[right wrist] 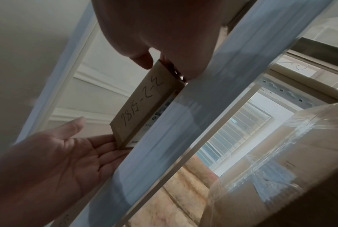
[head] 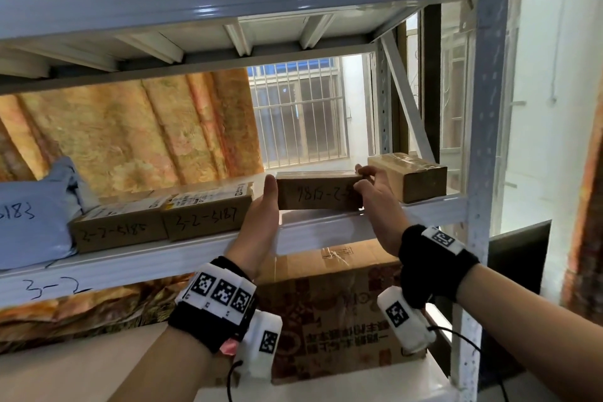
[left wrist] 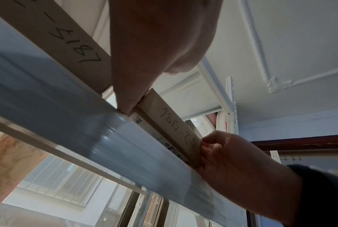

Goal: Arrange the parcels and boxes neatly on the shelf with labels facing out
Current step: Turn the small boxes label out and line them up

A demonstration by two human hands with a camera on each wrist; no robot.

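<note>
From the head view, we are holding a small flat brown cardboard box on the white metal shelf. Our left hand is pressing flat on its left end, fingers straight. Our right hand is pinching its right end.

From the left wrist, the numbers on the box are upside down.

From the right wrist, our left hand's fingers are touching the box.
</note>
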